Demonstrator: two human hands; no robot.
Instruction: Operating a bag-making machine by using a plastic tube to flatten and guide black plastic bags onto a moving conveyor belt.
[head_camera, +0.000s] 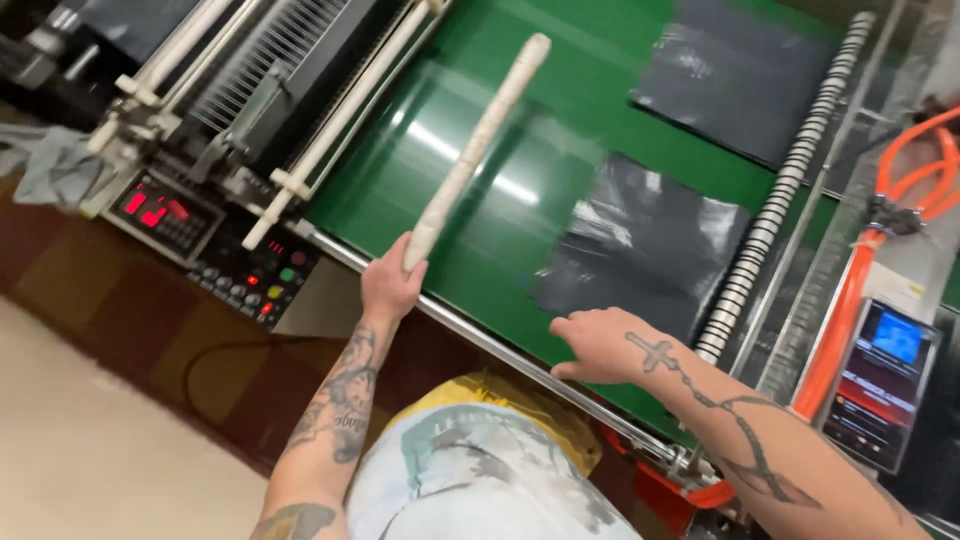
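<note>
At far left a grey cloth (50, 165) lies beside the machine, and next to it a control panel (215, 250) shows red digits and coloured buttons. The left hand (390, 283) is closed around the lower end of a pale stick (478, 150), which slants up and right over the green belt (470, 200). The right hand (600, 345) hovers loosely open and palm down, fingers apart, at the belt's near edge, just beside a dark plastic bag (645, 245) lying flat; whether it touches the bag cannot be told. A second bag (735, 75) lies farther up. Right of them run a ribbed roller (780, 190), orange hoses (850, 300) and a small screen (880, 385).
</note>
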